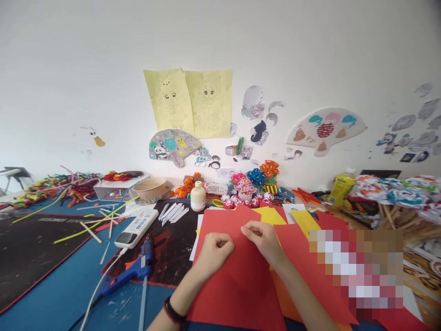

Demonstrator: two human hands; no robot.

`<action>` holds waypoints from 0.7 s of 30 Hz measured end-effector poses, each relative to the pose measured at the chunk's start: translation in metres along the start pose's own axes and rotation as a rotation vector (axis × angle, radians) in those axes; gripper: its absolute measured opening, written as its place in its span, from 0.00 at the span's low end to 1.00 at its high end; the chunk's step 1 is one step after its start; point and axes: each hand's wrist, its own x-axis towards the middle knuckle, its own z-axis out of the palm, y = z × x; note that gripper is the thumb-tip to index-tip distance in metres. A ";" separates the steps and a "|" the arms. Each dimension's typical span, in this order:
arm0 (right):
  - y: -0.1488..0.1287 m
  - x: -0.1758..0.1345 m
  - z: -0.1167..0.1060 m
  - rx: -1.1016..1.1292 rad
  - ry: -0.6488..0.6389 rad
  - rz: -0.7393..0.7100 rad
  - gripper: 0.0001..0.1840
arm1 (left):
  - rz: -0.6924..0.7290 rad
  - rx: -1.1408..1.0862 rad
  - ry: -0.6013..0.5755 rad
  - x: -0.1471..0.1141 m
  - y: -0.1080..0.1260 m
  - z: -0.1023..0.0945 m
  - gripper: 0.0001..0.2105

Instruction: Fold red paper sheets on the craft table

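Observation:
Large sheets of red paper [237,285] lie in front of me, fanned over yellow, orange and white sheets. Both hands are above the red paper, a short way apart. My left hand [215,250], with a dark band on its wrist, is closed with its fingers curled in. My right hand [262,239] is closed too, thumb and index finger pinched together. Whatever either hand may hold is too small or hidden to make out against the red. To the left, a blue glue gun [138,266] rests on the dark mat, a glue stick at its rear.
Beyond the paper are a cream bottle [198,196], white paper strips [173,213] and pipe-cleaner flowers [257,177]. A white power strip [137,227], its cable and wooden sticks [103,223] lie left. A yellow bottle [342,188] stands right; a pixelated patch hides part of that side.

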 end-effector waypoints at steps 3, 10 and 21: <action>0.005 0.004 -0.016 0.034 0.077 0.019 0.18 | -0.002 0.003 -0.024 -0.002 0.002 -0.002 0.09; 0.025 0.012 -0.054 0.320 0.458 0.138 0.14 | -0.016 0.055 0.098 -0.001 0.000 -0.011 0.10; 0.020 0.008 0.000 0.349 0.334 0.158 0.20 | -0.092 -0.152 0.243 0.006 -0.008 -0.006 0.23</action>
